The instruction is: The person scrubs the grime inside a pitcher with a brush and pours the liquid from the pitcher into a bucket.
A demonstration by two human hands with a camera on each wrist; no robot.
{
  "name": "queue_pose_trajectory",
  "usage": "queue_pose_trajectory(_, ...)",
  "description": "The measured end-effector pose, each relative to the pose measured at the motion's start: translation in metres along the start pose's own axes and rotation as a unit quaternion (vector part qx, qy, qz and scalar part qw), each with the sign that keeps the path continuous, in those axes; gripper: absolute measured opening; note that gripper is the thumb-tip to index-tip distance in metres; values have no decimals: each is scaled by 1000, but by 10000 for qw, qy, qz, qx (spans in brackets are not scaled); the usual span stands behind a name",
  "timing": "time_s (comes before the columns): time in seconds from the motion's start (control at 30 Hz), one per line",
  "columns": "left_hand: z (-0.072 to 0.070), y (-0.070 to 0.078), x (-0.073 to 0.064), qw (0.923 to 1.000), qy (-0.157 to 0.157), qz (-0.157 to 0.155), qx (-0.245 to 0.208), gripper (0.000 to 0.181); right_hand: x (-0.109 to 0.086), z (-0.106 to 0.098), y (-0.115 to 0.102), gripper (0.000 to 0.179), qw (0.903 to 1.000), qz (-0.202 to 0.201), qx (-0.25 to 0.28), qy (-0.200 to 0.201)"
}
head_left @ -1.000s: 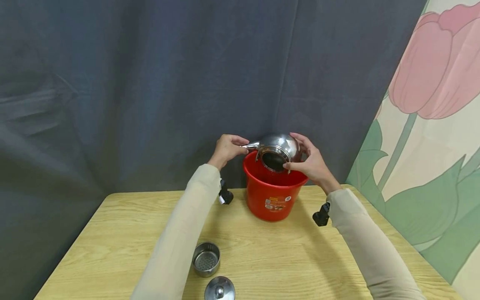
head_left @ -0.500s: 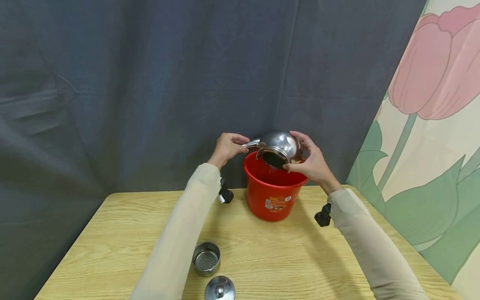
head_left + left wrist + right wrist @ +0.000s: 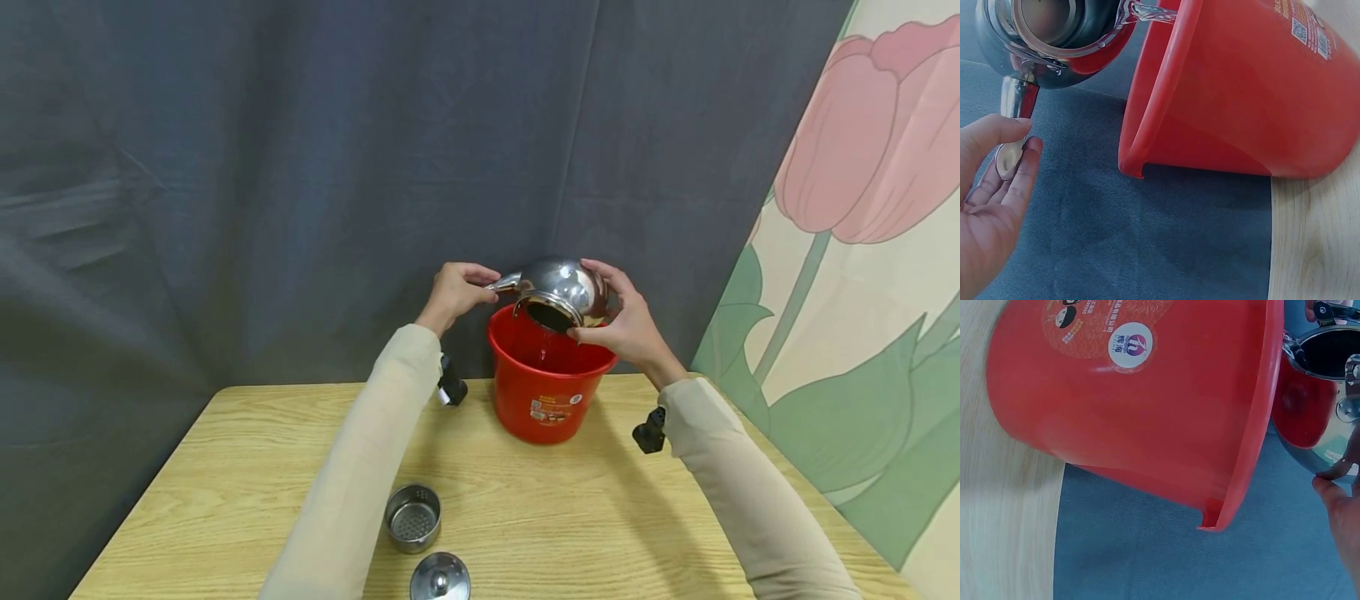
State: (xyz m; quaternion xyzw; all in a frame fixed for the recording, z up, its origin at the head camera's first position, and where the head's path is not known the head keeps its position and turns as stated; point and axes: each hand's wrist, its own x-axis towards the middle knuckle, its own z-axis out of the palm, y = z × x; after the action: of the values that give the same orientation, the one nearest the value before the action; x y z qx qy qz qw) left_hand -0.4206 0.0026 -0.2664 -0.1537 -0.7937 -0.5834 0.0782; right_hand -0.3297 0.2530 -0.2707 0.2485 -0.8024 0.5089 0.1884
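Observation:
A shiny steel teapot point(image 3: 566, 283) is tipped over the red bucket point(image 3: 543, 404), its round lidless mouth facing down and toward me. In the left wrist view, clear water point(image 3: 1155, 12) runs from the teapot's mouth into the bucket. My left hand point(image 3: 454, 293) pinches the spout point(image 3: 1017, 100) near its tip between thumb and fingers. On the other side, my right hand point(image 3: 628, 327) grips the teapot body, thumb by the mouth and fingers over the rounded side. Only part of the right hand point(image 3: 1344, 519) shows in the right wrist view.
A perforated steel strainer basket point(image 3: 412, 521) stands on the wooden table point(image 3: 262, 467), beside the left sleeve. In front of it lies a steel lid point(image 3: 440, 577) with a knob. A dark curtain point(image 3: 360, 183) hangs close behind the bucket; a tulip-patterned wall covering point(image 3: 832, 358) is at right.
The teapot has risen slightly and tipped further, so its mouth faces more downward. Falling water now shows inside the bucket in the head view. Both hands keep their hold.

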Motion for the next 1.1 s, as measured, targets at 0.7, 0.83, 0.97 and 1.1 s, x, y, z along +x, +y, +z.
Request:
queue_pose_trajectory(0.7,-5,7,2,9998,47,-96,141,23,15,-6,32,73,9792,1356,1499,195)
queue_pose_trajectory(0.83,-8,11,1,9997,128,-69,196,20,17,-6,26,70,9687,1603,1885,185)
queue_pose_trajectory(0.97,-10,17,0,9997,194,13,167,22,20,-8,21,66,9644,1763,1970,98)
queue_pose_trajectory(1.1,-13,23,0,9997,200,82,84,24,21,-11,16,60,9606,1946,1980,113)
